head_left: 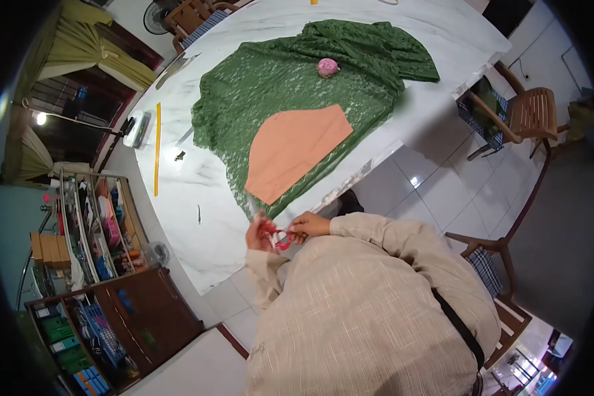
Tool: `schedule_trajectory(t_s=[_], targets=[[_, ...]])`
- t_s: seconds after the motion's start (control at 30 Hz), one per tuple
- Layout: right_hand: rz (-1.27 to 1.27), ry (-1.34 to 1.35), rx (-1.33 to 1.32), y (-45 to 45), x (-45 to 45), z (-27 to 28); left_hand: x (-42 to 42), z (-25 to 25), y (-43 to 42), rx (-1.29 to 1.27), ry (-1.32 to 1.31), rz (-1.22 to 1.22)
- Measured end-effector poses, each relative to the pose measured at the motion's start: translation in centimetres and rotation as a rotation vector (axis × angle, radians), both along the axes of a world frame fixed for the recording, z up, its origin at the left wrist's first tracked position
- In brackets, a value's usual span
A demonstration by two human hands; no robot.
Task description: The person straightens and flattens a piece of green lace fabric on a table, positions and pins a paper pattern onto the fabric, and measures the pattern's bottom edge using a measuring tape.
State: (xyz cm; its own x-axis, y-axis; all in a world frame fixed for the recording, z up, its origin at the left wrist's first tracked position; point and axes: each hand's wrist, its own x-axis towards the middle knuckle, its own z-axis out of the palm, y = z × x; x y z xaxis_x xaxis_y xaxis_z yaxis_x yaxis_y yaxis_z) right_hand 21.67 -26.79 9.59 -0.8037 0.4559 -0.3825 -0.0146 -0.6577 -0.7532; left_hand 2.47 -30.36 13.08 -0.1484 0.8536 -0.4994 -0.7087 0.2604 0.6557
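Close to my body, at the table's near edge, both hands meet around a small red looped thing (pixel 283 241) with some white or clear parts. Its kind is hard to make out. My left hand (pixel 257 232) is smeared by motion, its fingers curled about the red thing. From the other side my right hand (pixel 310 226) pinches it. Just beyond the hands, a green lace cloth (pixel 224 92) lies spread on the table. On it rests an orange-brown paper pattern piece (pixel 297 145), and farther back sits a pink round pincushion (pixel 327 67).
The white marble-look table (pixel 178 231) carries a yellow ruler (pixel 158 148), a small dark item (pixel 179 156) and a thin tool (pixel 198 214) at left. Wooden chairs (pixel 538 112) stand at right. A loaded shelf (pixel 99 224) and brown cabinet (pixel 152 313) are at lower left.
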Motion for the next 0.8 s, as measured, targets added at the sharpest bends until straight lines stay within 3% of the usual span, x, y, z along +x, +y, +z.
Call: schedule_trajectory(t_s=[0.03, 0.17, 0.33, 0.5, 0.6, 0.77, 0.8], targets=[[-0.008, 0.005, -0.001, -0.6, -0.1, 0.3, 1.4, -0.3, 0.1, 0.060, 0.033, -0.030], [-0.358, 0.286, -0.507, -1.7, 1.4, 1.3, 5.6, 0.9, 1.1, 0.133, 0.096, -0.096], [-0.310, 0.375, -0.479, -2.1, 6.3, 7.4, 10.1, 0.0, 3.1, 0.158, 0.157, -0.273], [-0.389, 0.184, -0.281, -0.3, 11.9, 5.5, 17.3, -0.3, 5.7, 0.228, 0.290, -0.364], [-0.481, 0.153, -0.293, 0.5, 15.2, 6.6, 21.6, -0.4, 7.0, 0.273, 0.395, -0.382], [-0.651, 0.088, -0.336, 2.0, 20.4, 4.8, 26.8, -1.8, 9.6, 0.128, 0.503, -0.641], [-0.695, 0.028, -0.305, 2.3, 21.4, 3.8, 27.6, -2.5, 10.1, 0.208, 0.608, -0.689]])
